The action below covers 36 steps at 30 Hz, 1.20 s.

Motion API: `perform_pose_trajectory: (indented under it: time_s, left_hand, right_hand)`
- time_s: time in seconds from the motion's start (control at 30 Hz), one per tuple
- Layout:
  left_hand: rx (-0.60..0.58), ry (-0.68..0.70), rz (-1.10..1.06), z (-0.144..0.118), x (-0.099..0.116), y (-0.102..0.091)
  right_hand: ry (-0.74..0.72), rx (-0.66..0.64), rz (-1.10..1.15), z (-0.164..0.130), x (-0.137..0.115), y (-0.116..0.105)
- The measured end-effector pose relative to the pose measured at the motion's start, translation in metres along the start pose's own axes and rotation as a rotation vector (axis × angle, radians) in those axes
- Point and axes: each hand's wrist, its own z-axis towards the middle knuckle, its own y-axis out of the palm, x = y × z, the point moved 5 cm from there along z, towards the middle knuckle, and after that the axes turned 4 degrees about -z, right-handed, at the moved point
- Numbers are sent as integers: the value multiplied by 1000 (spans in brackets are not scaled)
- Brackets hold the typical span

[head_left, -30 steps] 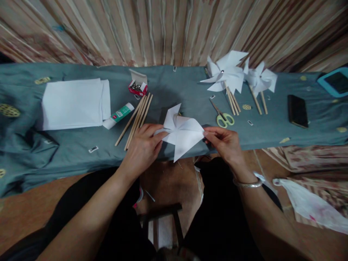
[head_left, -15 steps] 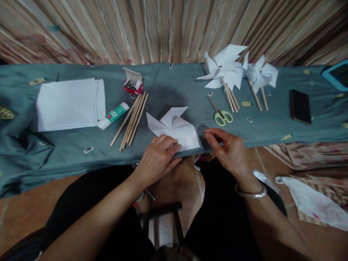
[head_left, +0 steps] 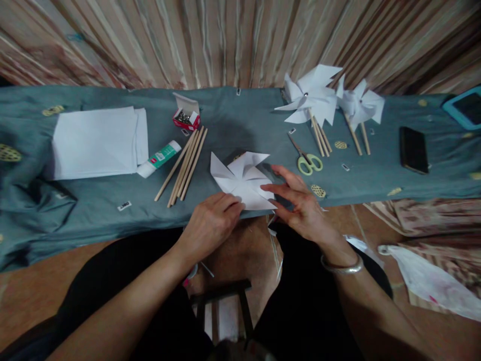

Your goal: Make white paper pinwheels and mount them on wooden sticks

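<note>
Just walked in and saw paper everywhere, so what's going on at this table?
A seated person is folding a paper pinwheel on the cloth-covered table. The left hand presses its near edge down; the right hand, fingers spread, touches its right side. Wooden sticks, glue stick, scissors and finished pinwheels lie around.

Folded paper [head_left: 242, 180] on table [head_left: 233, 120], sticks [head_left: 184, 163] left, scissors [head_left: 308, 160] right, pins probably in box [head_left: 186, 118] behind.

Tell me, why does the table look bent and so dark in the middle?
Head view: the wide lens bows the table edge and stretches the corners; light is dim, with a soft shadow behind the paper; both hands, left and right, look fairly sharp.
</note>
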Motion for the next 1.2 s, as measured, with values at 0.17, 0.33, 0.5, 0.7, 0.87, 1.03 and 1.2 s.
perform_pose_trajectory:
  time_s: [0.17, 0.33, 0.5, 0.7, 0.87, 1.03, 1.2]
  left_hand:
    - [-8, -3, 0, -5, -3, -5]
    - [-46, -18, -23, -5, -2, -4]
    - [-79, -35, -10, -5, -2, -1]
    - [-56, -69, -19, -7, -3, 0]
    - [-44, -38, -31, -7, -2, 1]
    - [-46, -34, -33, -7, -4, 3]
    - [-36, -34, -70, -6, -4, 4]
  right_hand:
    - [-40, -57, 93, 3, -9, 9]
    - [5, -55, 139, 7, -8, 16]
    - [29, 22, 69, 14, -11, 22]
    - [48, 105, -6, 20, -14, 32]
    - [87, 138, -30, 22, -11, 36]
    - [101, 153, -59, 25, -12, 38]
    - [98, 177, -83, 24, -14, 40]
